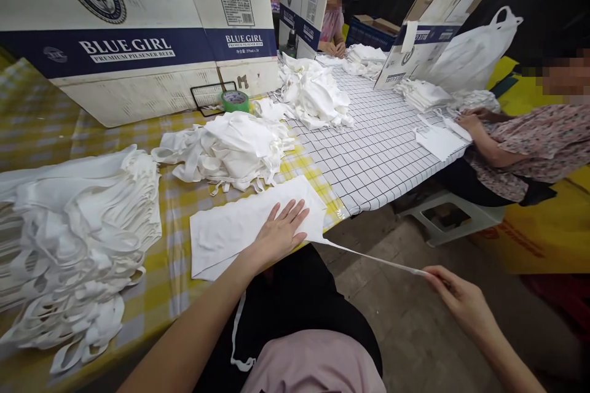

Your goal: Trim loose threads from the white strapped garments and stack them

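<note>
A flat white cloth bag (230, 230) lies on the yellow checked tablecloth (179, 196) at the table's near edge. My left hand (279, 234) rests flat on its right part, fingers stretched out. A thin white drawstring (369, 258) runs taut from the bag's right corner out past the table edge. My right hand (456, 295) pinches the far end of that string, out over the floor.
A big stack of white bags (69, 239) sits at the left, a loose heap (230, 150) behind the flat bag, and another heap (313, 95) further back. Beer cartons (133, 43) and green tape (235, 100) stand behind. A seated person (530, 141) works at the right, another (332, 21) at the back.
</note>
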### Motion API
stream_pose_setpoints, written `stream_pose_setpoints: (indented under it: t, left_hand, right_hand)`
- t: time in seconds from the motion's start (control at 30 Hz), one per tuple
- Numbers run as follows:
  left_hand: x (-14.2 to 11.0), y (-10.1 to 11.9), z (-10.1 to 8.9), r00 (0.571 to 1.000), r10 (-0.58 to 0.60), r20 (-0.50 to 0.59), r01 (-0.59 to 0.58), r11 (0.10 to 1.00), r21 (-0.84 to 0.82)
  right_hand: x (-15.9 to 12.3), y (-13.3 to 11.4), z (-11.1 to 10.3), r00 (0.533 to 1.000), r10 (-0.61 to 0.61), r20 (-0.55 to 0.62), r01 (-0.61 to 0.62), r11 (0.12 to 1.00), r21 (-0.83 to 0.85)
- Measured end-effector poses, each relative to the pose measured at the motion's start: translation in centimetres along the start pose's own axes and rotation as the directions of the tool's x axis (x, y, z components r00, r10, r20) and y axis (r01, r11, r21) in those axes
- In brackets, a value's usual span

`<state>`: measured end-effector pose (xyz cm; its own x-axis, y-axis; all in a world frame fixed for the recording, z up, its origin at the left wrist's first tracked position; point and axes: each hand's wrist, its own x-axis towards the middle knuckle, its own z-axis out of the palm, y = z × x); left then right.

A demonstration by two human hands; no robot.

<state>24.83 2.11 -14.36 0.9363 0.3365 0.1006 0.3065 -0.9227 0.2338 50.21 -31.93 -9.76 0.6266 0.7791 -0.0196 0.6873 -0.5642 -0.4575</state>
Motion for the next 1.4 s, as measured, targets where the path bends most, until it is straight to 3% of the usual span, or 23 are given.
stream_pose_setpoints:
  t: [0.07, 0.13, 0.27, 0.37, 0.47, 0.53, 0.6, 0.67, 0.77, 0.93, 1.0, 1.03, 1.1, 1.17, 1.2, 1.23, 1.3, 1.4]
  left_hand:
    - [0.0, 0.2, -0.2, 1.0, -0.007, 0.001, 0.007, 1.0, -0.021]
    - [0.2, 1.4, -0.8, 1.0, -0.021, -0.009, 0.02, 0.997, -0.08]
    - [0.7, 6.6, -3.6, 0.999, 0.031, -0.042, -0.046, 0.905, -0.423]
    - [1.0, 10.6, -5.3, 0.999, 0.037, -0.037, -0.052, 0.7, -0.712]
    - [1.0, 12.4, -5.1, 0.996, -0.064, 0.055, 0.08, 0.495, -0.865]
    - [0.7, 12.4, -4.4, 0.978, -0.157, 0.141, 0.183, 0.305, -0.935]
    - [0.3, 12.1, -3.7, 0.952, -0.221, 0.213, 0.233, 0.072, -0.97]
    - [-0.1, 11.6, -3.3, 0.935, -0.241, 0.26, 0.236, -0.121, -0.964]
    - [-0.4, 11.3, -3.3, 0.925, -0.243, 0.291, 0.234, -0.238, -0.943]
    - [-0.7, 11.3, -3.3, 0.917, -0.24, 0.32, 0.284, -0.172, -0.943]
    - [-0.8, 10.8, -3.4, 0.917, -0.253, 0.309, 0.3, -0.071, -0.951]
    - [-0.9, 10.3, -3.5, 0.914, -0.292, 0.283, 0.303, 0.027, -0.952]
    - [-1.1, 8.6, -3.7, 0.893, -0.424, 0.151, 0.308, 0.33, -0.892]
    - [-1.1, 6.4, -3.8, 0.865, -0.5, -0.053, 0.334, 0.651, -0.682]
    - [-1.0, 5.2, -3.7, 0.865, -0.485, -0.132, 0.346, 0.764, -0.544]
    - [-1.0, 4.0, -3.6, 0.879, -0.444, -0.173, 0.344, 0.842, -0.415]
    - [-0.7, 2.1, -3.3, 0.928, -0.333, -0.166, 0.291, 0.928, -0.233]
    - [-0.2, 0.5, -2.8, 0.982, -0.157, -0.104, 0.151, 0.986, -0.066]
  right_hand:
    - [0.7, -0.8, -1.1, 0.998, 0.008, -0.061, -0.007, 1.0, 0.012]
    - [1.6, -2.7, -1.9, 0.997, -0.058, -0.044, 0.061, 0.997, 0.054]
    - [3.8, -9.5, -2.5, 0.951, -0.204, 0.234, 0.163, 0.97, 0.181]
    - [5.5, -14.3, -2.3, 0.88, -0.3, 0.368, 0.211, 0.941, 0.263]
    - [7.0, -16.6, -1.4, 0.817, -0.405, 0.411, 0.274, 0.899, 0.342]
    - [7.8, -16.7, -0.2, 0.825, -0.452, 0.339, 0.342, 0.877, 0.339]
    - [8.2, -16.2, 1.5, 0.848, -0.501, 0.175, 0.45, 0.853, 0.264]
    - [8.3, -15.6, 3.4, 0.825, -0.563, 0.045, 0.55, 0.819, 0.16]
    - [8.0, -14.9, 5.9, 0.765, -0.643, 0.03, 0.642, 0.766, 0.036]
    - [7.9, -14.9, 8.2, 0.707, -0.707, -0.001, 0.705, 0.705, -0.077]
    - [8.2, -15.3, 8.6, 0.708, -0.707, -0.007, 0.705, 0.707, -0.06]
    - [8.4, -15.6, 8.8, 0.719, -0.695, -0.018, 0.695, 0.719, -0.027]
    - [8.9, -16.4, 8.9, 0.78, -0.624, -0.05, 0.625, 0.772, 0.115]
    - [9.4, -17.5, 8.9, 0.875, -0.484, -0.028, 0.462, 0.815, 0.35]
    - [9.7, -18.0, 8.9, 0.912, -0.409, 0.024, 0.35, 0.807, 0.475]
    - [10.0, -18.5, 9.0, 0.932, -0.35, 0.092, 0.234, 0.778, 0.583]
    - [10.6, -19.4, 9.1, 0.927, -0.304, 0.217, 0.056, 0.688, 0.724]
    - [11.4, -20.0, 9.7, 0.897, -0.334, 0.291, -0.027, 0.614, 0.789]
